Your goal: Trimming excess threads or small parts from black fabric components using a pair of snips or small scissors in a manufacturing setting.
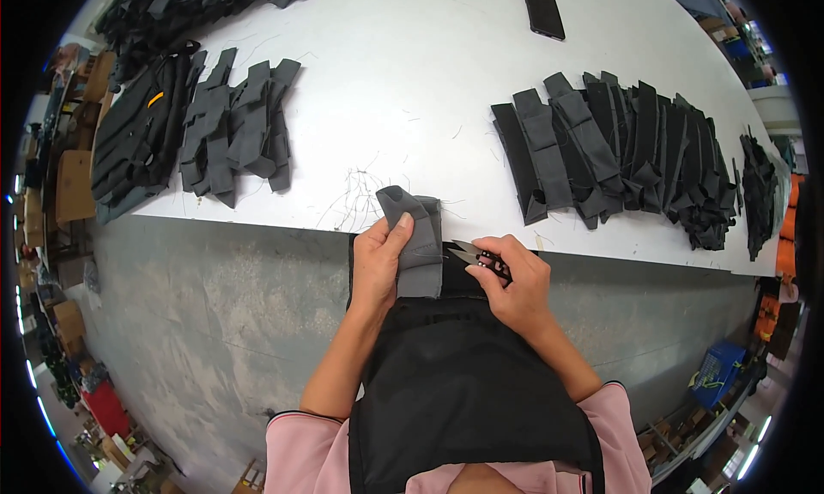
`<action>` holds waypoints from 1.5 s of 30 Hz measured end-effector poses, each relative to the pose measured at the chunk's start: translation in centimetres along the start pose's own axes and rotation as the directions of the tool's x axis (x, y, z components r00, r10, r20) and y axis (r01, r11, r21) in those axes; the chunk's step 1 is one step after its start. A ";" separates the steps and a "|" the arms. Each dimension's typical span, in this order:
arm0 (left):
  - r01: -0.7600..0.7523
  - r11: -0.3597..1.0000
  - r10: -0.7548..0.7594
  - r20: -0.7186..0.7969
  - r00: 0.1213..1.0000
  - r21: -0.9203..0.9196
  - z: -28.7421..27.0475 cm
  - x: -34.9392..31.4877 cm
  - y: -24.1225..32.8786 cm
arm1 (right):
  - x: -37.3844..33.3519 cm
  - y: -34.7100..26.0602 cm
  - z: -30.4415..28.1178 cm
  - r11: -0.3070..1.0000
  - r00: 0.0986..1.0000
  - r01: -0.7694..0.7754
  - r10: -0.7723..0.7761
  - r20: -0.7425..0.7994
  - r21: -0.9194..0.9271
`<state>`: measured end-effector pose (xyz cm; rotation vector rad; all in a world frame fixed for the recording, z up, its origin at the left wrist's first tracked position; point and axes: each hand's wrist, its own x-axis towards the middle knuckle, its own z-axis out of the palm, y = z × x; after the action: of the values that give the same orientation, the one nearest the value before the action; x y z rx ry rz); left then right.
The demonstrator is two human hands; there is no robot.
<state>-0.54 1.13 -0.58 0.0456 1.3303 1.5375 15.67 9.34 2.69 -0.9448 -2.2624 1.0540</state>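
While the grey fabric piece (421,266) is held at the near edge of the table (343,133), its long axis runs from near to far. The left hand (380,258) pinches it from the left side. Just beside, the right hand (520,279) grips small black snips (495,267), whose blades point left toward the fabric's right edge.

- Worn on the head, left of a side-by-side pair.
- Looking steeply down past the black apron (472,382), upright and unmirrored.
- Set close above the left hand (378,258) and right hand (520,281).
- Fisheye-wide, curving the white table (395,82) outward.
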 end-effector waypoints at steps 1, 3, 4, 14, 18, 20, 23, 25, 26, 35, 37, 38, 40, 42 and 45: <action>-0.011 1.000 0.011 -0.012 1.000 0.006 0.2 -0.1 0.0 | 0.1 -0.1 -0.1 1.000 1.000 0.001 -0.001 0.000 0.001; -0.023 1.000 0.024 -0.027 0.999 0.013 0.2 -0.2 0.0 | 0.5 -0.2 -0.2 0.994 0.994 0.103 -0.102 0.024 -0.026; -0.052 0.998 0.053 -0.027 0.998 0.044 0.1 -0.2 -0.1 | 0.7 -0.5 -0.2 0.994 0.994 0.104 -0.104 0.025 -0.023; -0.088 0.993 0.088 0.004 0.996 0.079 0.4 -0.7 0.4 | 0.8 -1.0 -0.3 0.977 0.982 0.189 -0.187 0.033 -0.094; -0.092 0.987 0.090 0.023 0.996 0.130 0.3 -0.8 0.4 | 1.2 -1.3 -0.6 0.953 0.958 0.275 -0.261 0.116 -0.126; -0.100 0.974 0.097 0.024 0.995 0.203 0.3 -0.8 0.4 | 1.3 -1.3 -0.5 0.947 0.951 0.296 -0.279 0.135 -0.128; -0.126 0.974 0.123 0.030 0.992 0.191 0.4 -0.9 0.3 | 1.5 -1.3 -0.5 0.944 0.941 0.310 -0.287 0.179 -0.116; -0.130 0.972 0.125 0.038 0.991 0.198 0.3 -0.9 0.5 | 1.5 -1.4 -0.5 0.948 0.941 0.298 -0.273 0.202 -0.108; -0.134 0.969 0.127 0.046 0.991 0.206 0.3 -1.0 0.6 | 1.5 -1.4 -0.4 0.950 0.941 0.297 -0.273 0.200 -0.100; -0.133 0.964 0.128 0.039 0.991 0.232 0.6 -0.9 0.5 | 1.3 -1.2 0.3 0.945 0.947 0.300 -0.279 0.158 -0.130; -0.136 0.960 0.131 0.036 0.991 0.244 0.4 -0.9 0.3 | 1.3 -1.3 0.4 0.912 0.923 0.378 -0.358 0.141 -0.162; -0.139 0.957 0.134 0.035 0.990 0.256 0.3 -0.8 0.3 | 1.3 -1.4 0.4 0.905 0.922 0.379 -0.352 0.159 -0.193; -0.116 0.960 0.113 0.023 0.993 0.254 0.3 -0.8 0.5 | 1.1 -1.6 0.2 0.897 0.922 0.379 -0.345 0.176 -0.226; -0.093 0.963 0.092 0.013 0.996 0.253 0.4 -1.0 0.7 | 0.8 -1.7 -0.1 0.986 0.979 0.155 -0.146 0.141 -0.060; 0.015 0.994 -0.002 0.115 0.993 -0.112 1.6 -0.9 1.5 | -0.1 -1.8 -1.2 0.977 0.991 -0.100 0.080 0.110 0.188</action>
<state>-0.12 1.81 1.62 0.0563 1.1499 1.5763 15.77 8.99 4.84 -0.9384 -2.1656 1.3634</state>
